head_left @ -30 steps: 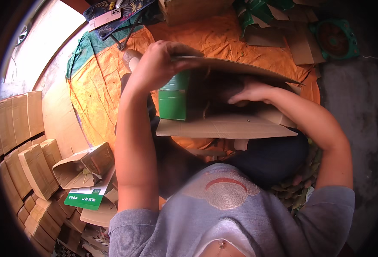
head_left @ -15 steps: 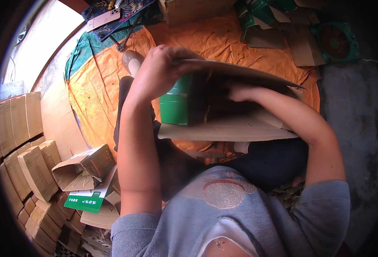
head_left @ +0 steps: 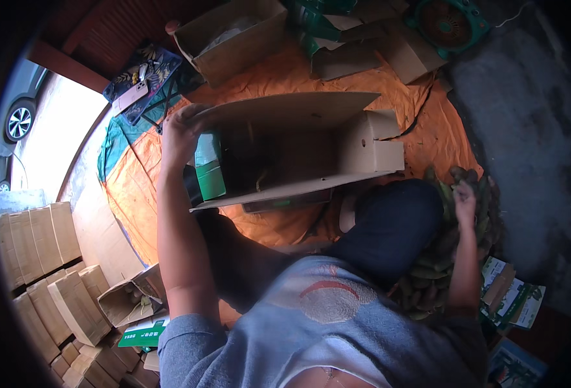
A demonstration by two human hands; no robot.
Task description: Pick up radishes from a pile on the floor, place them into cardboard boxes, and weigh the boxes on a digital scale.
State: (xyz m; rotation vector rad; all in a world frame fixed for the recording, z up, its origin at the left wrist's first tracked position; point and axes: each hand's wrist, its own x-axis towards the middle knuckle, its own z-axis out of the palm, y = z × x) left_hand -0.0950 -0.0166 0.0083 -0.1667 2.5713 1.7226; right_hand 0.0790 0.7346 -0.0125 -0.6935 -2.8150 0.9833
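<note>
An open cardboard box [head_left: 305,184] stands over my legs, its open side facing me. My left hand [head_left: 183,129] is closed round the far left edge of its raised flap. Green-and-white printing shows on the box's left end flap [head_left: 211,178]; the box's inside is mostly in shadow. Out to the right, my right hand [head_left: 465,202] is at a heap of long green and brownish vegetables [head_left: 431,258], whose exact kind I cannot make out. Its fingers look bent, but whether they grip one of the vegetables does not show.
Stacked brown cartons [head_left: 36,252] line the left side. An open carton [head_left: 230,45] stands at the back, beside a small table [head_left: 130,110] with a pink phone [head_left: 130,96]. A green fan [head_left: 444,26] sits far right. Orange sheeting [head_left: 127,200] covers the floor.
My right hand has left the box's inside and moved right to the vegetable heap. The left hand still holds the box's edge. My view has turned, showing more of the right side.
</note>
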